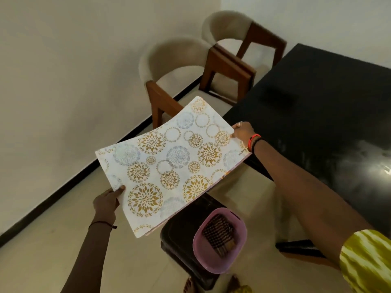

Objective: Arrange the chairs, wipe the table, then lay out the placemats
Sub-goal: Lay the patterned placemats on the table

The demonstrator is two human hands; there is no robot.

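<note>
White, gold-patterned placemats (169,161), pinched at opposite edges by the left hand (106,203) and right hand (243,132) and held aloft beside the black table (317,106), should be kept level and laid flat near its edge.

Plain off-white walls (63,60) meet a pale floor (42,240) along a black skirting strip (84,172). Two cream-padded seats with brown wooden frames, a near chair (169,60) and a far chair (228,24), stand side by side between the wall and a glossy black table (317,92). A dark stool (175,240) on the floor bears a pink basket (213,266). Soft glare (378,166) lies on the tabletop at the right.
</note>
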